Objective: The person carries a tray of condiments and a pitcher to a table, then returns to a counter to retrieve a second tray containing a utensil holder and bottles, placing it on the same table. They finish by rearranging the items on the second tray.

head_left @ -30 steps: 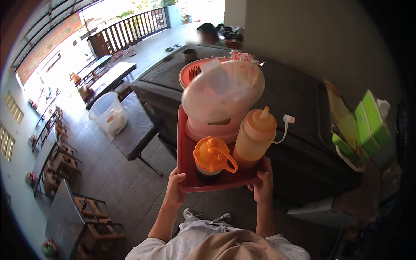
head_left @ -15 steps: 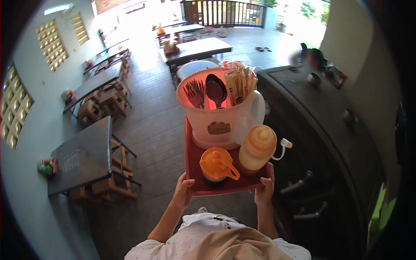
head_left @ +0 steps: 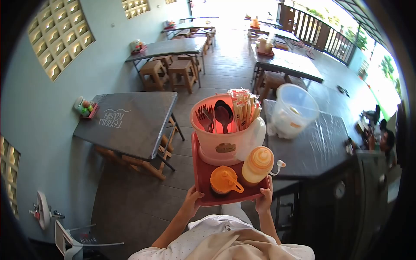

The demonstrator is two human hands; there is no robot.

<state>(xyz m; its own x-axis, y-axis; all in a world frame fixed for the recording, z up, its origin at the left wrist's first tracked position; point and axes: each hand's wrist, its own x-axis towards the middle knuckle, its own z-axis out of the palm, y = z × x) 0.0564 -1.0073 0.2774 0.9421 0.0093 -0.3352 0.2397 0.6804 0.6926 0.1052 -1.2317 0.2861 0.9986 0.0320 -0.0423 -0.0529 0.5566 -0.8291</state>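
Observation:
A red tray (head_left: 203, 187) is held level in front of my body. My left hand (head_left: 192, 201) grips its near left corner, and my right hand (head_left: 263, 198) grips the near right corner. On the tray's far part stands a pinkish bucket (head_left: 216, 145) with forks (head_left: 205, 119), dark spoons (head_left: 223, 115) and wrapped chopsticks (head_left: 245, 108). Beside the bucket is a translucent white container (head_left: 255, 136), partly hidden. Nearer me are a squat bottle with an orange lid (head_left: 224, 180) and a squeeze bottle of yellowish sauce (head_left: 256, 167).
A dark table (head_left: 130, 123) with a condiment tray (head_left: 89, 110) stands left. To the right, another table (head_left: 316, 151) carries a clear tub (head_left: 296, 108). A dark cabinet (head_left: 333, 208) is near right; a person (head_left: 385, 141) is beyond. Stools, tables and a wall sink (head_left: 43, 210) are also visible.
The view has swung right to left across the room, showing more of the left wall and the table with the clear tub. Both hands still hold the tray, now slightly lower and further right in view.

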